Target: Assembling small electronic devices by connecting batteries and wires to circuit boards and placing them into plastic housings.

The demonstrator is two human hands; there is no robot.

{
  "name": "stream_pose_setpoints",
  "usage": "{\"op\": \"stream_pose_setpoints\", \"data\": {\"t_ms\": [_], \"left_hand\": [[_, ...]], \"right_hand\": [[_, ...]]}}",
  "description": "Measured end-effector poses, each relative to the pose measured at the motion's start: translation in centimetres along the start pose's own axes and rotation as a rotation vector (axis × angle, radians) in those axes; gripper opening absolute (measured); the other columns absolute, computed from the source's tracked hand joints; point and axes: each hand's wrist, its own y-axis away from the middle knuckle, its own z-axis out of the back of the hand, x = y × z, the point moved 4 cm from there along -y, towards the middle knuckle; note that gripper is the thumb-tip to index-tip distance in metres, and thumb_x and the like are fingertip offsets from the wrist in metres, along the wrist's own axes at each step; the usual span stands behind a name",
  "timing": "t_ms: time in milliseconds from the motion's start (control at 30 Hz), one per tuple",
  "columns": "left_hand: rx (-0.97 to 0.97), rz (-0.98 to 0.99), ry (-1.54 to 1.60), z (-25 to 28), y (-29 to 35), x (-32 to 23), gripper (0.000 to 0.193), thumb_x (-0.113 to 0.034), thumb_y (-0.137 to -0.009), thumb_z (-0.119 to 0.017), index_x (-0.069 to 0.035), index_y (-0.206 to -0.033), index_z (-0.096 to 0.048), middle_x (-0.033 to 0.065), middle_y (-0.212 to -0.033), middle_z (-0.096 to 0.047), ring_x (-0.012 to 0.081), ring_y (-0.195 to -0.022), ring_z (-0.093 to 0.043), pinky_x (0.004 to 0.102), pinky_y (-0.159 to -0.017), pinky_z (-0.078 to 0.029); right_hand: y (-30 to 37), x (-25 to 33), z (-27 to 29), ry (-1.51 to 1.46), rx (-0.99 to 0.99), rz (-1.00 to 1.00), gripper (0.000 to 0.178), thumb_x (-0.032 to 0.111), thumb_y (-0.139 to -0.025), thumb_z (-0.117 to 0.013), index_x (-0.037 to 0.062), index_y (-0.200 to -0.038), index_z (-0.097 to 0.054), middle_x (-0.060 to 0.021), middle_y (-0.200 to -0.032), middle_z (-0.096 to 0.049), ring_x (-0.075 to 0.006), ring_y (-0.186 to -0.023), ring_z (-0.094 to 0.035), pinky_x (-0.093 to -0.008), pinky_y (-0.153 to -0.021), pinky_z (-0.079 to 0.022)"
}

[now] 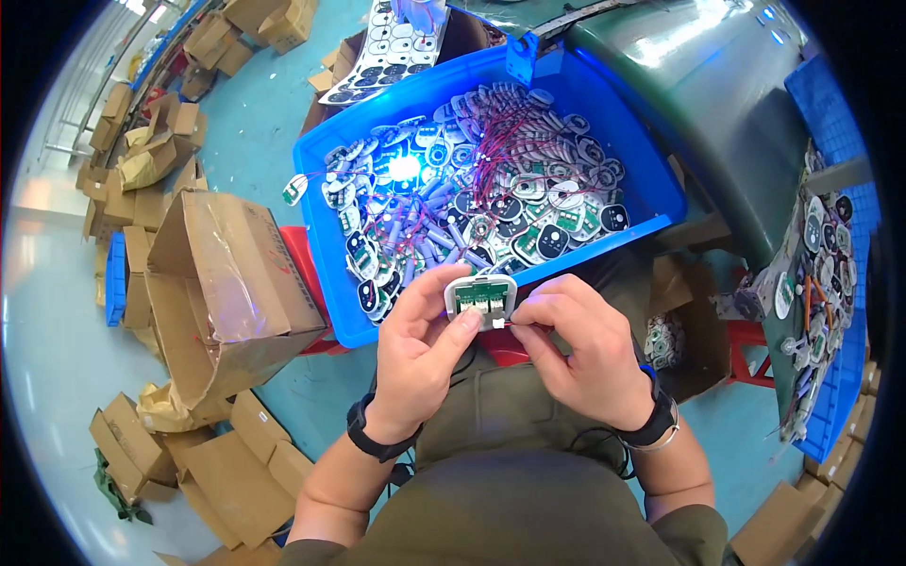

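The 2 hands work close together over the person's lap, in front of the near edge of a blue bin (637, 123). The left hand (415, 354) grips a white housing (480, 281) with rounded corners, its thumb laid across the green circuit board (465, 300) inside. The housing is held up off the bin, overlapping the near edge in view, closer to the near left corner than to the near right one. The right hand (585, 344) is narrowed to a pinch, thumb and forefinger together at the right end of a small white connector (498, 324), just by the lower right corner of the housing.

Inside the bin, rounded units (566, 193) with white, black and green faces are heaped from edge to edge. Red wires (493, 151) tangle across the heap toward the far edge, and purple cylinders (439, 236) lie loose nearer the near left corner. A bright light spot (405, 168) falls on the left half. 1 unit (294, 191) is outside the left edge. A sheet (396, 52) of round pieces stands beyond the far edge, and a cardboard box (250, 274) sits off the left edge.
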Motion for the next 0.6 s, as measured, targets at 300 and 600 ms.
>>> {"op": "stream_pose_setpoints", "data": {"t_ms": [300,600], "left_hand": [[-0.079,0.019,0.282,-0.2,0.8,-0.2,0.029,0.002,-0.085,-0.049,0.000,-0.112,-0.040,0.0134,-0.106,-0.055,0.0199,-0.097,-0.056,0.0357,-0.085,-0.047],[-0.008,-0.059,0.208,-1.3,1.4,0.8,0.036,-0.001,-0.087,-0.044,0.000,-0.123,-0.037,0.0155,-0.114,-0.052,0.0244,-0.104,-0.053,0.0410,-0.090,-0.043]], "right_hand": [[0.1,0.2,-0.4,0.032,-0.078,0.008,0.012,0.000,-0.070,-0.063,0.0041,-0.079,-0.056,-0.0079,-0.071,-0.051,-0.0234,-0.060,-0.055,-0.0313,-0.049,-0.044],[0.5,-0.1,-0.3,0.026,-0.159,0.031,0.015,-0.004,-0.066,-0.064,0.0045,-0.077,-0.058,-0.0065,-0.070,-0.051,-0.0216,-0.061,-0.053,-0.0294,-0.052,-0.044]]}}
